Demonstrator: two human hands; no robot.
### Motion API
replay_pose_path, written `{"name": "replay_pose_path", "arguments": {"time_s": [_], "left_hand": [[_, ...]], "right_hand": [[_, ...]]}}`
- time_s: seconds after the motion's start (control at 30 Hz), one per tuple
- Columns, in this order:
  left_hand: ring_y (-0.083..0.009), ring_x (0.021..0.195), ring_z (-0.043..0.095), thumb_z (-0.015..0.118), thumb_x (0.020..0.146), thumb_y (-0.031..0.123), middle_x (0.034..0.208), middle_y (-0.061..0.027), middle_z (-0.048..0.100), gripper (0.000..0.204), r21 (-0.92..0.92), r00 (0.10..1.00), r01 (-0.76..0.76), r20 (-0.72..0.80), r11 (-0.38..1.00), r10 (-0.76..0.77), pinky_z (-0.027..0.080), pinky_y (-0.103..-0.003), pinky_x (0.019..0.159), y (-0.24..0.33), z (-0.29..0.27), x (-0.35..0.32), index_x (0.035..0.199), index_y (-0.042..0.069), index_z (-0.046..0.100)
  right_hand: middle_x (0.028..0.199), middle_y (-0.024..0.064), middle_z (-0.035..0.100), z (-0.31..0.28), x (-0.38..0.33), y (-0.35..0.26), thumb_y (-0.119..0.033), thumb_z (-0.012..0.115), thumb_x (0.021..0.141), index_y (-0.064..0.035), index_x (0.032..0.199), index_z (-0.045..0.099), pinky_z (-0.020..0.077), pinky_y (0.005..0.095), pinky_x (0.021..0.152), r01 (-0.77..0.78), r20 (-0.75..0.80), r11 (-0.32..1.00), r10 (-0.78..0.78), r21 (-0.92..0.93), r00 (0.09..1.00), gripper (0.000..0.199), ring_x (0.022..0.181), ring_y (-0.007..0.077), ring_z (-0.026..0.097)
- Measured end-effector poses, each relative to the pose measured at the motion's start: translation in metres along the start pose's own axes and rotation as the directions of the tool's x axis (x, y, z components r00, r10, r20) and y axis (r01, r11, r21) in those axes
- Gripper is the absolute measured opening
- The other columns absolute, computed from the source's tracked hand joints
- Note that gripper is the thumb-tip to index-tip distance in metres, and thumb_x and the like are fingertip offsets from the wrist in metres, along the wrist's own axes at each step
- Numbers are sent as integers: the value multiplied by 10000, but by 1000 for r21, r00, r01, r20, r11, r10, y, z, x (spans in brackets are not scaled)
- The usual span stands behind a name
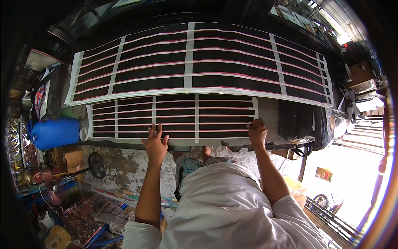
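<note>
A printed sheet [174, 118] with black bands, thin white and red lines and pale cross strips lies flat along the table's near side. On its near edge, left of the middle, rests my left hand [156, 143], fingers spread and nothing in them. At the sheet's right end my right hand [258, 132] is closed, fingertips pressed together over the margin; what they grip, if anything, is hidden. Beyond both hands, a larger stack of similar banded sheets [189, 58] covers the far side and overlaps the near sheet's far edge.
The grey table [267, 112] ends just in front of me. A blue plastic jug [58, 132] and a white tape roll [83, 134] are at its left end. Black plastic-wrapped goods [304, 124] sit at the right. A black wheel [97, 165] stands below left.
</note>
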State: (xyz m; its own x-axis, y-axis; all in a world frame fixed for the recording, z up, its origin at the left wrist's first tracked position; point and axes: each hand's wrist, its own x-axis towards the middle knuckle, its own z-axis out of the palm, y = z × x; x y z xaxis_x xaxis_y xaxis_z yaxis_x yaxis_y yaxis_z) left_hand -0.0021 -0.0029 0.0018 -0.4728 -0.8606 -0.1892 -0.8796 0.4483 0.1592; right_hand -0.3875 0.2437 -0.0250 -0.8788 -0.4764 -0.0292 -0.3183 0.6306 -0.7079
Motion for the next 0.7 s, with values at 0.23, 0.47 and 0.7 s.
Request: {"name": "replay_pose_path", "arguments": {"time_s": [0.23, 0.47, 0.7], "left_hand": [[-376, 1571, 390, 634, 1063, 502, 1688, -128, 427, 630, -20, 1000, -8, -17, 1000, 8, 265, -859, 1147, -3, 3, -1, 1606, 209, 507], [-379, 1558, 412, 655, 1056, 479, 1677, -131, 443, 627, -25, 999, -28, -42, 999, 27, 295, -846, 1131, 0, 3, -1, 1601, 202, 515], [-374, 1559, 413, 654, 1058, 465, 1676, -127, 448, 619, -27, 998, -19, -57, 999, 17, 304, -836, 1130, -3, 5, -5, 1603, 206, 513]], "right_hand": [[803, 128, 727, 0, 1, 0, -27, 859, 790, -37, 977, 656, 580, 396, 723, 24, 0, 999, -24, 24, 1000, 276, 750, 281, 733], [794, 128, 721, 3, 1, 13, -20, 847, 798, -39, 979, 654, 576, 403, 735, 13, -23, 999, -12, 34, 1000, 265, 738, 282, 718], [794, 132, 709, 1, -1, 4, -41, 849, 803, -34, 981, 644, 570, 408, 743, 15, -8, 1000, -15, -4, 1000, 272, 738, 304, 711]]}}
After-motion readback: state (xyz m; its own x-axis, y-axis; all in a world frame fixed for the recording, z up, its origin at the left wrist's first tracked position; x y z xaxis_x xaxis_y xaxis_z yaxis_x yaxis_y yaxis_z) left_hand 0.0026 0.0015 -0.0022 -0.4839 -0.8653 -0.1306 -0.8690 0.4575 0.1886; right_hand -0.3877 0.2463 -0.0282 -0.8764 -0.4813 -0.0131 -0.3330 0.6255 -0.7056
